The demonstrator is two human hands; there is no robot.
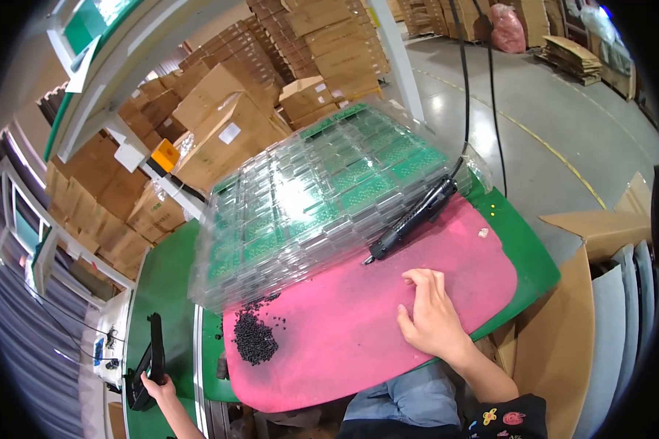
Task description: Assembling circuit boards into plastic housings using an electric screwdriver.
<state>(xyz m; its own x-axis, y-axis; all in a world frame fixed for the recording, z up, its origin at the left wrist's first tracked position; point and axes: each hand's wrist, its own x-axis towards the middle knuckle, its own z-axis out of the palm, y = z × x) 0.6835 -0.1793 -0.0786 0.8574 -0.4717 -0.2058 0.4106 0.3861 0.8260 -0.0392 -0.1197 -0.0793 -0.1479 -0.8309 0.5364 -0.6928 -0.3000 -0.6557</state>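
Observation:
At the far left, my left hand (159, 388) is closed round the lower end of a long black plastic part (154, 355), over the green table. Its finer shape is too small to make out. My right hand (430, 320) rests palm down on the pink mat (344, 336), thumb apart and fingers slightly bent, holding nothing. Beyond it lies a black corded electric screwdriver (414, 219), its tip pointing towards the mat's middle. A heap of small black pieces, probably screws (255, 340), sits at the mat's left side.
Stacked clear plastic trays (300, 197) with green circuit boards stand behind the mat. To the right is an open cardboard box (556, 322) holding grey-blue sheets (613, 344). Black cords (467, 88) hang over the table's right part. Cartons (227, 139) are piled behind.

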